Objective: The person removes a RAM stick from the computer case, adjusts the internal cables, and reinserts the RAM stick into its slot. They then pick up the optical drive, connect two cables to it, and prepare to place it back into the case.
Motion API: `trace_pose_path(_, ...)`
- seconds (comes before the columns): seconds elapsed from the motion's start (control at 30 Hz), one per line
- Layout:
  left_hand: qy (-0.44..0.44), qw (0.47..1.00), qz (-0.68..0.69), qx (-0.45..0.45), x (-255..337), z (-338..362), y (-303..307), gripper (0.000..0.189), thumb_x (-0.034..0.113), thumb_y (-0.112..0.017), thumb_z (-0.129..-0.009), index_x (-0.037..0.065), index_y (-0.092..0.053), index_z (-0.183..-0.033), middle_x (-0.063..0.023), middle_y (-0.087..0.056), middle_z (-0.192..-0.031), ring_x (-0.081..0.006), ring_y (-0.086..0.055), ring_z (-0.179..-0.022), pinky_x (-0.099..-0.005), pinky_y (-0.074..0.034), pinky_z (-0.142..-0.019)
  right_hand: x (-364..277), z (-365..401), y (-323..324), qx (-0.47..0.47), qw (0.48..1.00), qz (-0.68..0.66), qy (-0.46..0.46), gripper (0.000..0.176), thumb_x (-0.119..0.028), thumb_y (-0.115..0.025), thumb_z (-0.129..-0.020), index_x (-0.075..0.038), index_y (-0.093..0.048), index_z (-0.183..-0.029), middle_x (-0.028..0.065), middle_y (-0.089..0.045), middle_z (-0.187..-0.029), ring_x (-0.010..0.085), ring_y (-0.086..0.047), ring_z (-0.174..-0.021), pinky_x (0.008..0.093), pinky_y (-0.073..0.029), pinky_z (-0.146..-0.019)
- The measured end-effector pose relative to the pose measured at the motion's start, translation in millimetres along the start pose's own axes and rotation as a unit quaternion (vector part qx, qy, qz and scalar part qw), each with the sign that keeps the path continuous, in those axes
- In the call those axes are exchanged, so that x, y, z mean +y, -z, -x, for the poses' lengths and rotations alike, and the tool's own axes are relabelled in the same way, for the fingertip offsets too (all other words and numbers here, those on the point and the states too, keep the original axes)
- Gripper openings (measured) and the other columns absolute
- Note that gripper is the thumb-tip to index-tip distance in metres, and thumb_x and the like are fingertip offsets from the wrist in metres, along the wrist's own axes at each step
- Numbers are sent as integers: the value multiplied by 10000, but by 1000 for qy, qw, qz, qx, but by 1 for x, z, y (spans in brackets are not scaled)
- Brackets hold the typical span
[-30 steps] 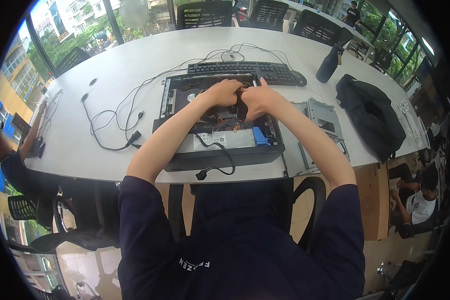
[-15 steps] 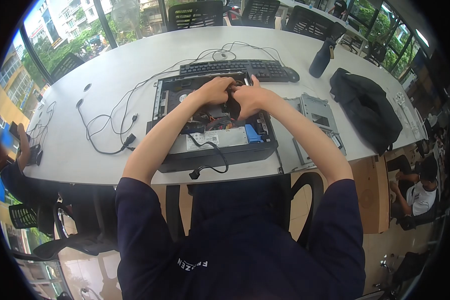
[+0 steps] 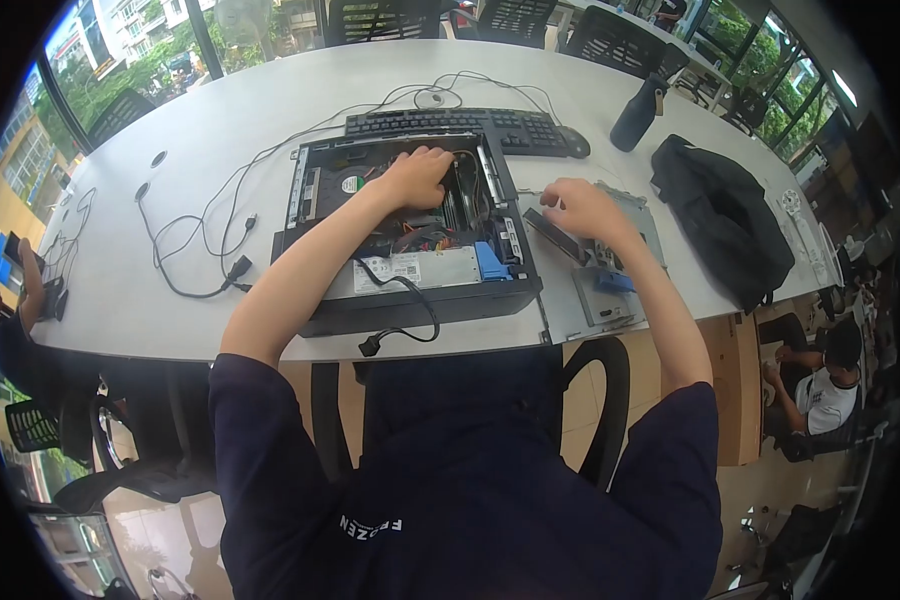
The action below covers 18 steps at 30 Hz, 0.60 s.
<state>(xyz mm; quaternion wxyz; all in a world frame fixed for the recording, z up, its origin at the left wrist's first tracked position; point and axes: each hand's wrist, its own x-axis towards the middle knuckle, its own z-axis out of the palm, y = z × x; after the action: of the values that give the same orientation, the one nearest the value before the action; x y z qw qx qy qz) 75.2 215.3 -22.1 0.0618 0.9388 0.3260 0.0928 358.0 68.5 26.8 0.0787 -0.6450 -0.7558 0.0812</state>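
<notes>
An opened desktop computer case (image 3: 420, 303) lies on the table, with its drives, wires and power supply exposed. Over its interior rests my left hand (image 3: 417, 178), fingers loosely bent and apart, fingertips near the inner slots; I see nothing held in it. My right hand (image 3: 582, 207) is to the right of the case. Its bent fingers meet the upper end of a dark, narrow computer part (image 3: 557, 238), whose exact kind I cannot make out. Beneath that part lies a grey metal panel (image 3: 565, 308). A metal bracket with a blue piece (image 3: 610, 283) sits under my right forearm.
Behind the case are a black keyboard (image 3: 525, 130) and a mouse (image 3: 574, 143). A dark bottle (image 3: 638, 115) and a black bag (image 3: 725, 222) stand at the right. Cables (image 3: 205, 235) spread over the left side. One person (image 3: 10, 300) sits left, another (image 3: 820, 390) right.
My right hand has left the case and moved right, over the metal panel, with the dark narrow part now beneath its fingers. My left hand has stayed over the case interior.
</notes>
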Motion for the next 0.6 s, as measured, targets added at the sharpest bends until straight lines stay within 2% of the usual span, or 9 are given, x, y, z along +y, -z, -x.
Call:
trace_pose_path(0.07,-17,999,-32,-7,3,1,3,577,160,-588,-839,5,-506,-1389,-168,-583,-1328,-361,-515,-1279,-539,-449,-1027,0,11,-13,-16,999,27,26,362,-268,-702,-835,-25,-702,-1104,163,-705,-1103,339,-649,-1097,428,-525,-934)
trace_pose_path(0.2,-6,1000,-7,-4,0,-3,-2,574,230,-598,-885,9,-490,-1404,-172,-577,-1335,-371,-520,-1274,-539,-440,-1033,-14,13,-17,-6,999,47,-14,404,-268,-736,-798,-8,-715,-1106,163,-696,-1066,321,-672,-1027,418,-535,-918)
trace_pose_path(0.27,49,997,48,18,10,-1,3,648,370,-632,-906,8,-478,-1421,-200,-581,-1304,-378,-538,-1246,-522,-438,-1038,-13,0,-12,-97,995,10,-30,416,-231,-758,-774,5,-708,-1113,182,-718,-1046,335,-692,-999,405,-553,-898)
trace_pose_path(0.3,50,997,47,18,13,4,4,648,370,-632,-906,8,-478,-1421,-200,-581,-1304,-378,-538,-1246,-522,-438,-1038,-13,-2,-12,-97,995,10,-29,416,-231,-758,-774,5,-708,-1113,182,-718,-1046,335,-692,-999,405,-553,-898)
trace_pose_path(0.37,-62,993,-26,100,20,14,6,709,498,-667,-884,-11,-505,-1349,-240,-572,-1298,-379,-542,-1238,-518,-425,-1025,-14,-7,-13,-86,996,5,-25,389,-195,-764,-734,28,-727,-1050,228,-739,-997,363,-723,-903,404,-582,-849)
trace_pose_path(0.4,-60,993,-26,100,23,14,9,709,498,-667,-884,-11,-505,-1349,-240,-572,-1298,-379,-542,-1238,-518,-425,-1025,-17,-9,-12,-87,996,5,-24,389,-195,-764,-734,28,-727,-1050,228,-739,-997,363,-723,-903,404,-582,-849)
trace_pose_path(0.5,-1,992,-37,123,29,11,12,623,470,-698,-856,-16,-543,-1213,-236,-652,-1145,-355,-627,-1102,-496,-464,-940,-21,-14,-11,-112,991,38,-57,438,-212,-788,-713,31,-724,-1072,225,-738,-1009,349,-729,-897,395,-581,-850)
trace_pose_path(0.57,46,991,102,72,24,4,7,459,331,-706,-846,-12,-539,-1102,-180,-706,-890,-332,-692,-852,-453,-506,-794,-21,-18,-11,-135,988,24,-75,442,-224,-783,-737,27,-704,-1092,200,-732,-1065,332,-709,-982,393,-565,-872)
trace_pose_path(0.6,44,991,100,72,21,2,1,459,331,-706,-846,-12,-539,-1102,-180,-706,-890,-332,-692,-852,-453,-506,-794,-22,-18,-9,-133,988,23,-76,442,-224,-783,-737,27,-704,-1092,200,-732,-1065,332,-709,-982,393,-565,-872)
